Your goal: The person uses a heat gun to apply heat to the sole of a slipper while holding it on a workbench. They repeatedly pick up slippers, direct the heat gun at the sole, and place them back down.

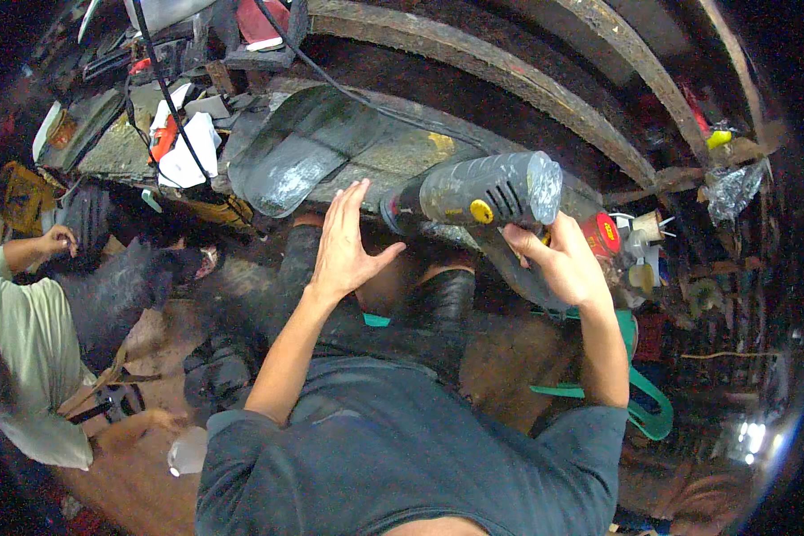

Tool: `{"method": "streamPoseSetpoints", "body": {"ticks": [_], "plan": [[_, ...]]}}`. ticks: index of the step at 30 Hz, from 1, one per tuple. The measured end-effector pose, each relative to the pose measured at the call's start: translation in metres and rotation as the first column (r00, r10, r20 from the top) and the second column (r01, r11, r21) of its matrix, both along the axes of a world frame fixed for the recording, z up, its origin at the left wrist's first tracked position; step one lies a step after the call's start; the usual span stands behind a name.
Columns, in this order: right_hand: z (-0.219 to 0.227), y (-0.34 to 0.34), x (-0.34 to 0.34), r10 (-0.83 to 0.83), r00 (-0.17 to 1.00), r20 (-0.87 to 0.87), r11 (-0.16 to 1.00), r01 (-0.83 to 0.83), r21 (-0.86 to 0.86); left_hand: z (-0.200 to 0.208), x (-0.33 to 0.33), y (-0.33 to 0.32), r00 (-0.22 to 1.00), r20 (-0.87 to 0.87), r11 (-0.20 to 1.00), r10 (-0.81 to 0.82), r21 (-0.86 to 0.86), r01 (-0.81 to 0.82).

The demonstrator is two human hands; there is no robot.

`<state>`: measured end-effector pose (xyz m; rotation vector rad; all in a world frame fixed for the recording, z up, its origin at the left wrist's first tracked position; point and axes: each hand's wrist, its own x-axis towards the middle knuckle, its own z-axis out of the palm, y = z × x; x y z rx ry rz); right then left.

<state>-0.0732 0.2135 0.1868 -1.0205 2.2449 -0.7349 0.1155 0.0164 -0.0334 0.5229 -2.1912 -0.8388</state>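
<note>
The right hand (567, 268) grips a grey tool (482, 189) — the left hand (343, 246), at its eight o'clock, is open. A dark sheet (286, 165) lies toward that hand's eleven.

"How does the power tool (460, 192) look?"
"Grey and thick-bodied, with dark slots, a round yellow spot and pale smears on its blunt end."
"And its pose?"
"Sideways, its narrower dark nose pointing left, to the right of a curved dark sheet (286, 147) with whitish patches."
</note>
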Motion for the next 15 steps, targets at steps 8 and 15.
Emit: {"method": "streamPoseSetpoints", "body": {"ticks": [8,15], "plan": [[0.02,0.032,-0.005,-0.01,0.993,-0.115,1.0,0.013,0.027,0.009,-0.022,0.002,0.996,0.023,0.996,-0.092,0.005,0.092],[0.0,0.066,-0.062,-0.332,0.942,-0.046,0.939,0.325,-0.111,0.017,-0.079,-0.004,0.971,0.005,0.97,-0.237,-0.05,0.237]]}}
